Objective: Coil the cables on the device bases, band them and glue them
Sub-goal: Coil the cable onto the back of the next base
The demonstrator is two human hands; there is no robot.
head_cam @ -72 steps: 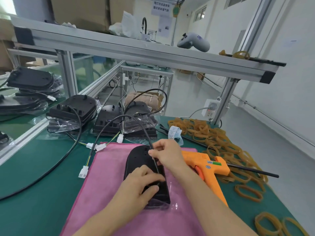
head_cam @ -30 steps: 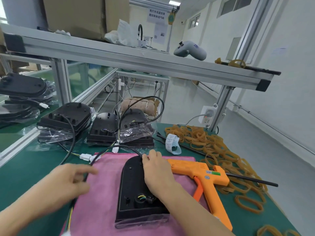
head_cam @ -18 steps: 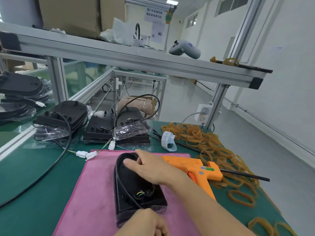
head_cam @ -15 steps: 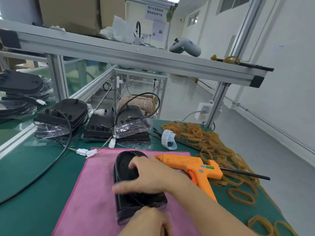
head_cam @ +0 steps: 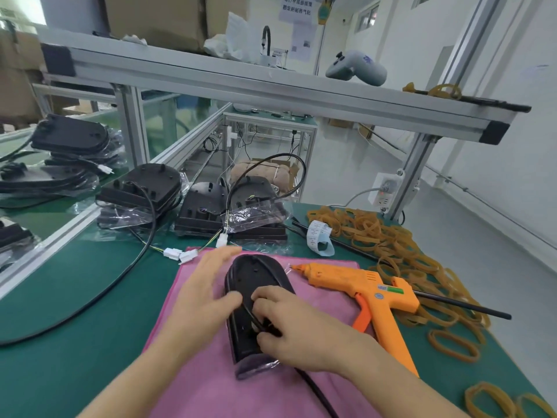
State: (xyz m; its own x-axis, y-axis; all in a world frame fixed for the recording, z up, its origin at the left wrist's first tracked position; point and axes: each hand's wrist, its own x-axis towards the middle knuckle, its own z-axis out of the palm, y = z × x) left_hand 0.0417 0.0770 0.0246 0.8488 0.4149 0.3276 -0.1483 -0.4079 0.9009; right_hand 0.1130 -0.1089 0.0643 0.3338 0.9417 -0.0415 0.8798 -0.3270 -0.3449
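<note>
Both hands on base [head_cam: 256,300], long axis near–far. Right hand [head_cam: 298,330] pinching cable [head_cam: 250,312] mid-base; left hand [head_cam: 205,294] flat, fingers straight, steadying left edge. Cable exiting near-right.

We see a white paper sign [head_cam: 298,9] on the far wall with two lines of Chinese characters too blurred to read; small print on the glue gun's labels [head_cam: 388,289] and a curled paper strip [head_cam: 319,233] is also illegible
</note>
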